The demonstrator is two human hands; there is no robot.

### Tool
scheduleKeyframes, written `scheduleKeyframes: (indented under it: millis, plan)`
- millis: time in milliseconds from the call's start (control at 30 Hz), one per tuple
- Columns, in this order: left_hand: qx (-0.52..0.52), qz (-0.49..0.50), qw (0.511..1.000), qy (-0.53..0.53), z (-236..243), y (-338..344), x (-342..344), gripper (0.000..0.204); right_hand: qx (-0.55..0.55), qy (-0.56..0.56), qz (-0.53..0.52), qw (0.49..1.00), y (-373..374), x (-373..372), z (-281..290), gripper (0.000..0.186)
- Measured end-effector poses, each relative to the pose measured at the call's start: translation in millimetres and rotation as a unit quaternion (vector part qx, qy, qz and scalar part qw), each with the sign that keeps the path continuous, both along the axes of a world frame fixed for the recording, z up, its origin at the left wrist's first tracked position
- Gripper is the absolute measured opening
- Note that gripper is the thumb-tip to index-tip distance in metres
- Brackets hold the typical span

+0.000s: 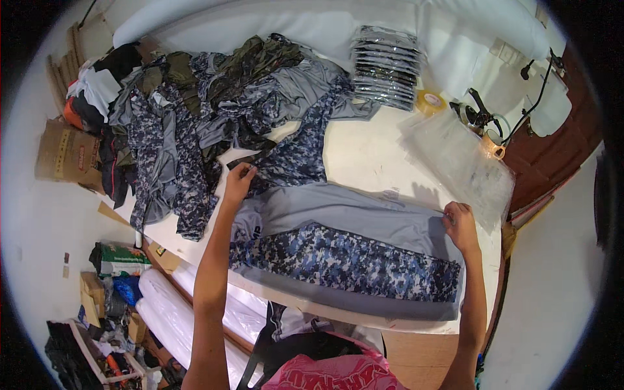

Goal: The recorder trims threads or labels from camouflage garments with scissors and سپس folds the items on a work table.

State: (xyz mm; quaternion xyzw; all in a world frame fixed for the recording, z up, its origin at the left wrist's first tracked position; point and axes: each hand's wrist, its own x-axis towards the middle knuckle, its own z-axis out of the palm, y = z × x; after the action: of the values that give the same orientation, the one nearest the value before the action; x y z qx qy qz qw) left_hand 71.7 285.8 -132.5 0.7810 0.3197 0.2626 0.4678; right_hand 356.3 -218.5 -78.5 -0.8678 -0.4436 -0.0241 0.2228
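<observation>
A long grey garment (364, 203) with a blue camouflage panel (351, 261) lies stretched sideways along the near part of the table. My right hand (459, 224) is closed, fingertips pinching its upper right corner. At its left end my left hand (240, 181) is closed in a pinch on fabric, where the grey meets blue camouflage cloth (292, 159) that runs up toward the pile; the exact edge it grips is partly hidden by the fingers. Dark lettering marks the grey cloth near my left forearm.
Grey and camouflage garments (253, 71) lie heaped at the far left. Behind stands a stack of plastic-packed garments (387, 65). Yellow tape (429, 101), clear plastic bags (461, 159) and an orange mug (493, 144) sit at the right. A cardboard box (68, 153) is left; white rolls (179, 318) lie below.
</observation>
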Motion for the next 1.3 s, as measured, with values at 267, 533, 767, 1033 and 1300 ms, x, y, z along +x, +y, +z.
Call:
scheduleKeyframes:
  millis: [267,533,767,1033,1300]
  plan:
    - [0.058,-0.020,0.998,0.006,-9.9,-11.5,-74.8,0.025,-0.030,-0.030,-0.029,0.999,-55.7,-75.3,17.0,0.023]
    - [0.366,-0.109,0.919,0.099,-10.4,-97.0,-92.4,0.039,-0.008,-0.147,-0.103,0.984,-97.1,-126.4,-68.7,0.030]
    - [0.371,-0.362,0.854,0.050,-3.5,-200.0,-34.9,0.038,-0.089,-0.129,-0.107,0.982,-101.8,-125.9,-56.6,0.030]
    - [0.349,-0.309,0.884,0.026,23.7,-198.4,-40.1,0.017,-0.022,-0.169,-0.152,0.974,-133.3,-150.9,-48.4,0.030]
    - [0.346,-0.370,0.859,0.075,33.5,-210.5,-55.0,0.021,-0.055,-0.083,-0.204,0.974,-131.6,-174.5,-43.0,0.026]
